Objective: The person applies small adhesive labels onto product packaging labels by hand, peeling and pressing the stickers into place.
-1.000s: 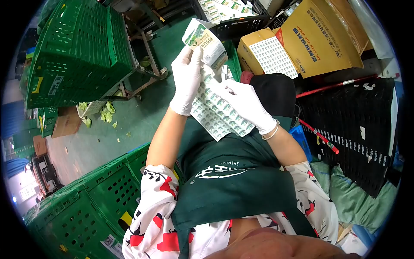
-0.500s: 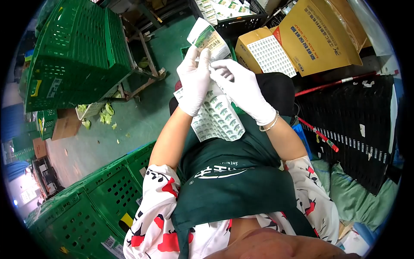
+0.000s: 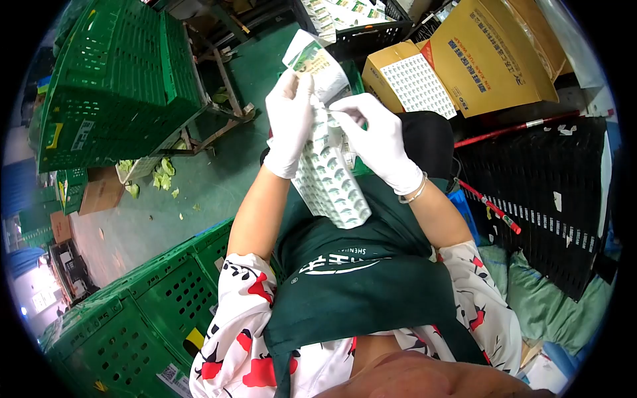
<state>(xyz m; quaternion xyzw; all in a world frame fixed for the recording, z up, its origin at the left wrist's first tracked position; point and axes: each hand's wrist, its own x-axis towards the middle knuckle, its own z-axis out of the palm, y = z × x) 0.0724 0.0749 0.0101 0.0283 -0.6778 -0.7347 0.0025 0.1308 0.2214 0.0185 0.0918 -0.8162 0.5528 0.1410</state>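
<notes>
White sheet (image 3: 332, 189), between left hand (image 3: 290, 123) and right hand (image 3: 379, 140)

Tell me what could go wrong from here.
The sheet hangs bent beneath the hands, so it might crease. The printed piece juts past the left hand, so it might slip loose. Leaf scraps lie on the floor, which could make a step slippery.

My dark green apron (image 3: 361, 302) shows part of a word, "SHEN"; beyond and right of the apron, the cardboard carton (image 3: 494, 53) reads "XIN XIAN YUE WRAP".
</notes>
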